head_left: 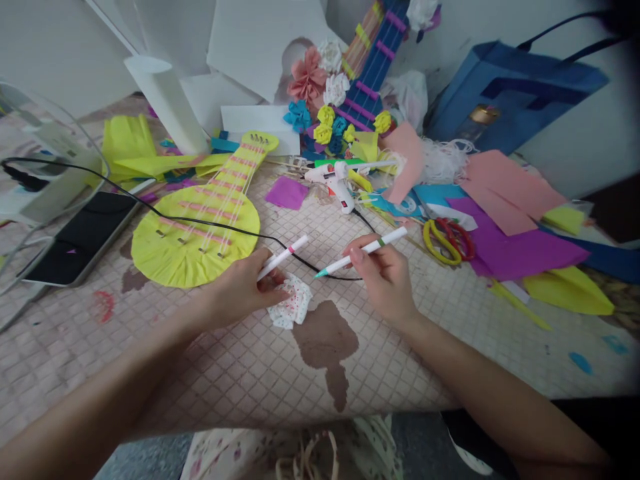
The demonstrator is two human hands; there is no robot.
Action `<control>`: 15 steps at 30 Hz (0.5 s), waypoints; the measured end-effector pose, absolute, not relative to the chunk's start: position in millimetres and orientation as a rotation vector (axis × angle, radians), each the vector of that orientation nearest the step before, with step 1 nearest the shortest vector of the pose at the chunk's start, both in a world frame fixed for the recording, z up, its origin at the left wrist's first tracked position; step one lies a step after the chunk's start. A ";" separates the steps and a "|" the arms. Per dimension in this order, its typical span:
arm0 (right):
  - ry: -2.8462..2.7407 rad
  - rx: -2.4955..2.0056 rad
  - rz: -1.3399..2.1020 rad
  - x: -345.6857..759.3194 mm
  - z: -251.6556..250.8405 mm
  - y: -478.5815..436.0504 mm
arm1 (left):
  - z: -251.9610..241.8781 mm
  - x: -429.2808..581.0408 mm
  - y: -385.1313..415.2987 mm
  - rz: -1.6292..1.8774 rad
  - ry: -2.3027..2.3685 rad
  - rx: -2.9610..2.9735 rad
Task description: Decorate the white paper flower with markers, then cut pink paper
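Observation:
Between the fingers of my left hand (255, 283) is a white marker with a pink band (284, 258). The same hand's fingertips touch a small crumpled white paper piece dotted with red and green specks (295, 303), which is low over the table. My right hand (383, 280) grips a white marker with a green tip (360, 252) like a pen, its uncovered tip pointing left, just above and right of the paper piece. Beyond my left hand lies a yellow paper-covered toy guitar (165, 257) with white strings.
A black cable (270, 238) crosses the table behind my hands. A glue gun (335, 181), scissors (443, 241) and coloured paper sheets (530, 240) lie farther back. On the left is a phone (83, 237). A blue bag (515, 100) stands at the back right. A brown patch (327, 333) marks the tablecloth.

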State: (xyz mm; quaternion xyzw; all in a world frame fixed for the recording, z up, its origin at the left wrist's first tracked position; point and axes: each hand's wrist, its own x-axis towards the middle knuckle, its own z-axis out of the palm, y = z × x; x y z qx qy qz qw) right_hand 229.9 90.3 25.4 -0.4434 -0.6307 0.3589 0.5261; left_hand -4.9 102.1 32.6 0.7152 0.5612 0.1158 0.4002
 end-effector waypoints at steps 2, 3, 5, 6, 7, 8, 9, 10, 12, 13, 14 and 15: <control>-1.507 -1.053 0.903 229.3 24.4 88.4 | 32.4 -6.8 103.6 0.280 1.368 1.808; -1.504 -1.047 0.933 229.0 23.9 87.6 | 32.4 -7.7 104.1 0.283 1.327 1.803; -1.490 -1.042 0.995 228.4 23.3 86.3 | 32.8 -9.0 104.6 0.302 1.229 1.786; -1.480 -1.046 1.022 228.0 23.4 85.6 | 33.3 -9.4 104.7 0.314 1.182 1.775; -1.469 -1.051 1.048 227.5 23.6 85.0 | 33.8 -9.6 104.7 0.323 1.146 1.764; -1.461 -1.054 1.069 227.1 24.1 84.2 | 34.4 -9.7 104.7 0.325 1.121 1.756; -1.454 -1.053 1.087 226.5 24.6 83.4 | 34.8 -9.8 104.6 0.327 1.106 1.750; -1.449 -1.048 1.104 225.9 25.3 82.5 | 35.0 -10.0 104.5 0.328 1.097 1.746; -1.447 -1.027 1.131 224.5 26.5 80.3 | 34.2 -10.6 104.5 0.332 1.085 1.738; -1.451 -1.018 1.138 223.7 27.1 79.1 | 33.3 -11.1 104.5 0.335 1.077 1.737; -1.457 -1.010 1.142 222.9 27.7 78.0 | 32.1 -11.6 104.6 0.337 1.070 1.737; -1.466 -1.003 1.146 222.1 28.2 76.9 | 30.8 -12.1 104.7 0.340 1.064 1.738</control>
